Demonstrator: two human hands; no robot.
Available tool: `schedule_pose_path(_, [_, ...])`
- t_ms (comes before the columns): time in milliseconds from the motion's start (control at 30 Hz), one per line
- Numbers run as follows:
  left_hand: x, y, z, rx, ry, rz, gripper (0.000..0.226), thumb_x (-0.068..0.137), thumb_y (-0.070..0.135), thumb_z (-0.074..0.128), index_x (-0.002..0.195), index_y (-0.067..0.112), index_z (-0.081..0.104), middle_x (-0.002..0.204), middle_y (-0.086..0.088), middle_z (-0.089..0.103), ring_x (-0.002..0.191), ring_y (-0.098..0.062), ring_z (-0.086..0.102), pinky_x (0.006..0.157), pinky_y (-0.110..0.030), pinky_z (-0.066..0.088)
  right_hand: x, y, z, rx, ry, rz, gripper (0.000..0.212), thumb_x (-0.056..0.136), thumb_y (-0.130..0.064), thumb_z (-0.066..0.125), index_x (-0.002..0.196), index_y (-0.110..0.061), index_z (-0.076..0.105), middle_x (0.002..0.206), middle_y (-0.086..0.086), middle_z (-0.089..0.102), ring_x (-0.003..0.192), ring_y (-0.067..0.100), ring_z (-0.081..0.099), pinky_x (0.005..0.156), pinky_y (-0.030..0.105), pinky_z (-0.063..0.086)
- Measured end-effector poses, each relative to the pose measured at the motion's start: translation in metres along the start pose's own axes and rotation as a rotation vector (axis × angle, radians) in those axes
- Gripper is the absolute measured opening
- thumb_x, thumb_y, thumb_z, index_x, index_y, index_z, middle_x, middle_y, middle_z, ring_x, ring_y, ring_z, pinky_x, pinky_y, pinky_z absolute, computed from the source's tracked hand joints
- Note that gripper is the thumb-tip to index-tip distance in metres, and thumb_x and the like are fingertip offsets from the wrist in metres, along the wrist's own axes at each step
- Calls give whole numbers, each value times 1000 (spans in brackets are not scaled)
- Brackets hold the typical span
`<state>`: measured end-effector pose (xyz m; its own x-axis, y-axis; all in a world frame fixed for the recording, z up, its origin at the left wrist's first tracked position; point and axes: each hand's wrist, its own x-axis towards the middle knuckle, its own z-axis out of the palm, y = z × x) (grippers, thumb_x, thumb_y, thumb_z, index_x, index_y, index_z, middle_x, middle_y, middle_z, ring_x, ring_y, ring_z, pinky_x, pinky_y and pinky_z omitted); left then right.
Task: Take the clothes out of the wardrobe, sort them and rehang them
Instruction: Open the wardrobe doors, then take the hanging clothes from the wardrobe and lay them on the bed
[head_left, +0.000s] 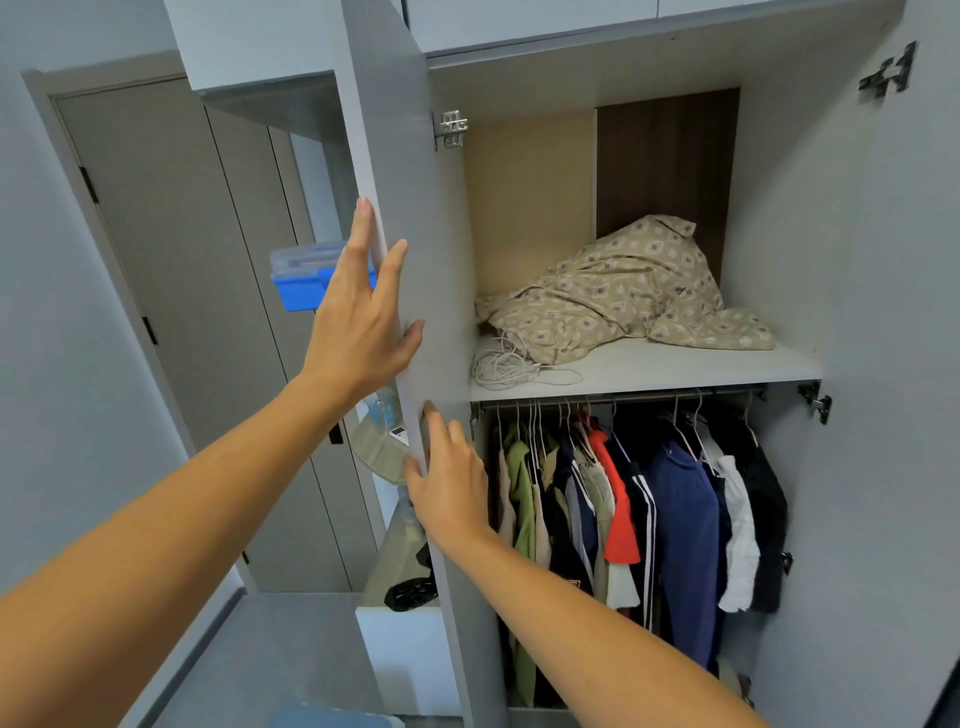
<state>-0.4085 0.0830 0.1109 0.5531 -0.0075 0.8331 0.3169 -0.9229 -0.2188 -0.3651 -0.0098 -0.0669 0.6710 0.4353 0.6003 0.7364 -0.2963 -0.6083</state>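
Note:
The wardrobe stands open in front of me. Its left door (410, 218) is seen almost edge-on. My left hand (358, 317) lies flat with straight fingers against that door's outer edge. My right hand (449, 478) touches the same edge lower down, fingers straight. Below the shelf (675, 366), a rail (623, 397) carries several garments on hangers: a green top (522, 493), a red shirt (618, 509), a navy jacket (680, 525), a white shirt (740, 530) and a black piece (769, 514). Neither hand holds clothing.
A beige patterned bedsheet (623, 291) and a coiled white cable (504, 366) lie on the shelf. The right door (857, 312) is swung open. Left of the wardrobe are open side shelves with a blue box (301, 291), a remote (398, 432) and a grey room door (171, 260).

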Motion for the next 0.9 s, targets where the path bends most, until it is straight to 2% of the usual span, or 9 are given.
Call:
schedule_pose_path(100, [-3, -6, -3, 13, -23, -7, 81, 89, 38, 77, 155, 9, 39, 172, -26, -2, 150, -45, 32, 99, -49, 54, 2, -4, 3, -40, -8, -12, 69, 96, -30, 70, 154, -25, 33, 120, 2, 56, 106, 26, 63, 81, 43, 57])
schedule_pose_path(167, [-4, -7, -4, 33, -30, -14, 78, 90, 39, 76, 153, 10, 41, 172, -27, 0, 152, -45, 29, 104, -51, 51, 3, -4, 3, -37, -23, -9, 70, 96, -32, 70, 155, -26, 32, 123, 1, 56, 109, 26, 63, 83, 45, 57])
schedule_pose_path(267, [-6, -3, -4, 72, -1, 30, 70, 91, 35, 72, 150, 8, 45, 171, -30, 6, 159, -45, 11, 124, -57, 28, 3, 5, -2, 1, -74, -7, 72, 96, -36, 68, 157, -31, 29, 124, -1, 56, 112, 26, 63, 86, 47, 56])
schedule_pose_path(333, [-10, 6, -1, 120, 10, 109, 66, 93, 32, 68, 150, 8, 47, 172, -25, 11, 161, -42, 7, 129, -57, 15, 2, 15, -9, -3, -104, -22, 72, 97, -39, 67, 157, -33, 28, 127, -2, 57, 115, 24, 63, 88, 46, 56])
schedule_pose_path(400, [-15, 18, 7, 126, -5, 190, 62, 95, 32, 63, 151, 10, 49, 173, -19, 15, 162, -38, 7, 130, -57, 12, 0, 29, -18, -16, -120, -34, 72, 97, -40, 67, 158, -32, 30, 129, -2, 57, 116, 22, 62, 88, 43, 55])
schedule_pose_path(600, [-19, 59, 36, 56, -114, 187, 62, 100, 40, 55, 155, 13, 44, 169, -16, 28, 160, -35, 19, 130, -53, 16, -3, 86, -55, -44, -127, -18, 62, 98, -45, 62, 152, -32, 35, 124, -5, 54, 111, 19, 60, 82, 43, 56])
schedule_pose_path(700, [-24, 83, 57, 3, -150, 152, 62, 102, 43, 50, 156, 15, 41, 165, -14, 36, 157, -33, 28, 127, -50, 25, -6, 126, -78, -64, -133, -8, 59, 99, -46, 59, 152, -32, 37, 127, -7, 53, 115, 16, 59, 83, 43, 57])
schedule_pose_path(833, [-34, 124, 91, -39, -234, 80, 62, 100, 47, 46, 153, 17, 44, 157, -11, 45, 145, -32, 43, 110, -47, 43, -12, 184, -111, -71, -130, 14, 57, 100, -46, 59, 153, -33, 40, 133, -9, 54, 121, 13, 58, 91, 38, 55])
schedule_pose_path(900, [-43, 146, 110, -61, -286, 46, 62, 99, 49, 44, 152, 16, 45, 153, -8, 48, 138, -29, 48, 100, -45, 46, -16, 214, -128, -71, -136, 27, 57, 100, -45, 60, 152, -35, 39, 136, -10, 54, 123, 12, 57, 92, 37, 55])
